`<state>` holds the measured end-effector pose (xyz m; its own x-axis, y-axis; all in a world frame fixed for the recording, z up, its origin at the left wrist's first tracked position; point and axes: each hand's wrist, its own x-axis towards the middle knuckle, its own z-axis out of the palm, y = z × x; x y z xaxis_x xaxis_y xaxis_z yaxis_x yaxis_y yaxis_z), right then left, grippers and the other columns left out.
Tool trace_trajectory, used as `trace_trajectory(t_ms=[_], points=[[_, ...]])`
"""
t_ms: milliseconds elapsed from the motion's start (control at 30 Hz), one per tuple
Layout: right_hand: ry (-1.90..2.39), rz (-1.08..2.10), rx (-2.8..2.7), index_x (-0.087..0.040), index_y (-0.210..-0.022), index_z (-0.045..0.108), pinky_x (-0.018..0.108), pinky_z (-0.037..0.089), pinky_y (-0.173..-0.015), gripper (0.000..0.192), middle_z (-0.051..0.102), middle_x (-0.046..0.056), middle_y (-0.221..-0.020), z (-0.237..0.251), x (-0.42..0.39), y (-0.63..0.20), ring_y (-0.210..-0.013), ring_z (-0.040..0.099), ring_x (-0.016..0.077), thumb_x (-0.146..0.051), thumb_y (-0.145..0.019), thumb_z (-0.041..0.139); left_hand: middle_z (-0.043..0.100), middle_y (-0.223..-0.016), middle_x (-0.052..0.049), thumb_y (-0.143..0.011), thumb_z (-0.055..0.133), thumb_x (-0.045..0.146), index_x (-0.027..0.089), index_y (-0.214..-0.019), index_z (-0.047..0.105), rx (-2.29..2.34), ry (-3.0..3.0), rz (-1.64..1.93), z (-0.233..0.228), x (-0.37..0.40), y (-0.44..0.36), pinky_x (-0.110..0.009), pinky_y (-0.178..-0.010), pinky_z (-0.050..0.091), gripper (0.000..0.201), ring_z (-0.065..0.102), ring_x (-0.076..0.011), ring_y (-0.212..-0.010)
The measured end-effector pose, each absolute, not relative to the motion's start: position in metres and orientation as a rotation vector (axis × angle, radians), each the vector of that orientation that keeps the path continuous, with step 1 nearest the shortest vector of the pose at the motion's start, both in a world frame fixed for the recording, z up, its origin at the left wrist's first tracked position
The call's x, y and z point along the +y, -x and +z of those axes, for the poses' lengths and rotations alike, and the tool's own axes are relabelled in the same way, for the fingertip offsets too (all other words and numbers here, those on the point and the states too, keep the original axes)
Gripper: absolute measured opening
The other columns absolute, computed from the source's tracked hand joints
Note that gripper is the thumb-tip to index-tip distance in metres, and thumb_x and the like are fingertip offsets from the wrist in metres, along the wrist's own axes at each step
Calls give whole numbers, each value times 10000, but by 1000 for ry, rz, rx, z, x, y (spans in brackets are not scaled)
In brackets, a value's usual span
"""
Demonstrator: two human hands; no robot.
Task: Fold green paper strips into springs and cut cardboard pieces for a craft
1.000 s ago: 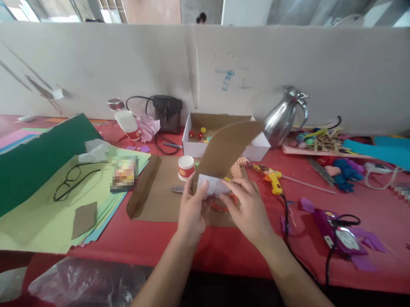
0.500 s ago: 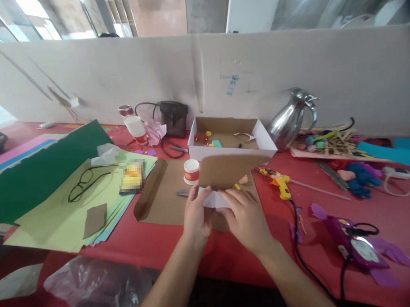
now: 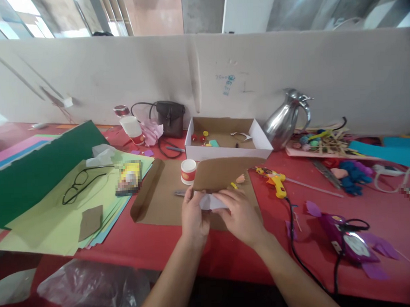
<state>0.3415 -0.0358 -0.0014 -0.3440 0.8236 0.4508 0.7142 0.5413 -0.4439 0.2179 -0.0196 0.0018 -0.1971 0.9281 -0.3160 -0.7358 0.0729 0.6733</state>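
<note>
My left hand (image 3: 196,212) and my right hand (image 3: 240,213) are both closed on a small white piece of card (image 3: 210,202), one at each end. Just beyond my fingers rises a brown cardboard flap (image 3: 222,171); whether it joins the white card I cannot tell. Below lies a brown cardboard sheet (image 3: 156,201). On it stands a white paper cup (image 3: 188,172) with a red band, near my left hand. The grey tip of a tool (image 3: 179,193) shows beside my left fingers, the rest hidden. Small yellow and peach bits (image 3: 240,179) lie beyond my right hand.
A white box (image 3: 225,151) holding small bits stands behind. To the right are a yellow glue gun (image 3: 278,186) with its cord, a steel jug (image 3: 285,123) and a purple device (image 3: 351,244). Coloured paper (image 3: 48,219) and glasses (image 3: 79,186) lie left.
The view has shifted slightly, so most things sit a little further left. Both hands keep hold of the white card, with only slight finger movement.
</note>
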Motion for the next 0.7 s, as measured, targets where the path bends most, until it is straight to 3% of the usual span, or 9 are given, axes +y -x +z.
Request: trace_trajectory(t_ms=[167, 300, 400, 500, 600, 700], points=[[1179, 392, -1909, -250, -1122, 656, 420, 495, -927, 293, 670, 62, -1095, -1, -36, -349, -1047, 606, 241, -248, -829, 664, 627, -702, 56, -605, 695, 124, 200, -825, 599, 839, -291, 1540, 6, -18, -223, -223, -593, 457, 252, 595, -101, -590], [1231, 485, -1638, -254, -1115, 643, 391, 493, -915, 308, 610, 75, -1117, -9, -34, -355, -1045, 589, 224, -350, -824, 674, 660, -801, 30, -635, 699, 135, 203, -886, 611, 775, -303, 1496, 7, -17, -225, -225, -627, 468, 274, 614, -109, -662], [1322, 539, -1308, -212, -1150, 562, 343, 522, -774, 412, 598, 92, -1098, -14, -31, -360, -918, 607, 205, -432, -816, 660, 678, -859, 5, -641, 711, 148, 201, -932, 626, 732, -321, 1383, 6, -22, -226, -230, -640, 474, 308, 624, -123, -699], [1445, 642, -1323, -186, -927, 593, 267, 452, -596, 328, 629, 33, -815, -13, -31, -367, -689, 569, 170, -504, -846, 589, 673, -879, -8, -657, 730, 182, 216, -1008, 634, 740, -346, 1229, 5, -33, -228, -230, -621, 464, 366, 615, -128, -696], [1520, 573, -1398, -196, -694, 522, 244, 359, -540, 380, 531, -21, -617, -8, -33, -374, -581, 471, 141, -532, -870, 532, 646, -1006, -12, -696, 753, 230, 295, -1125, 613, 840, -483, 1266, 5, -44, -227, -235, -693, 468, 456, 615, -142, -814], [1492, 563, -1359, -208, -650, 449, 238, 326, -527, 396, 479, -41, -595, -5, -34, -376, -567, 432, 129, -531, -859, 546, 593, -1100, -48, -761, 722, 295, 282, -993, 696, 952, -824, 1354, 4, -53, -224, -268, -827, 459, 233, 576, -189, -993]])
